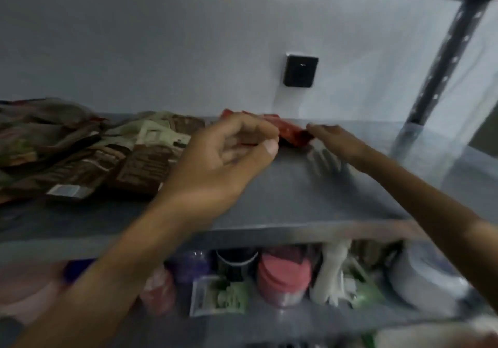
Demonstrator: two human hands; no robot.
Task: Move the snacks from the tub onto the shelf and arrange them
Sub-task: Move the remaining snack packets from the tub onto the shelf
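Observation:
A red snack packet (pixel 292 134) lies at the back of the grey metal shelf (pixel 310 199), near the wall. My left hand (pixel 223 159) is curled in front of the packet's left end, its fingertips at the packet; whether it grips is unclear. My right hand (pixel 334 142) reaches in from the right, its fingers touching the packet's right end. A heap of brown and cream snack packets (pixel 113 156) covers the left part of the shelf. The tub is out of view and the picture is blurred.
A dark metal upright (pixel 442 64) stands at the shelf's right back corner. A black square box (pixel 300 70) is fixed on the white wall. The lower shelf holds a pink-lidded jar (pixel 284 275), a purple container (pixel 192 265), a white roll (pixel 428 275) and other goods.

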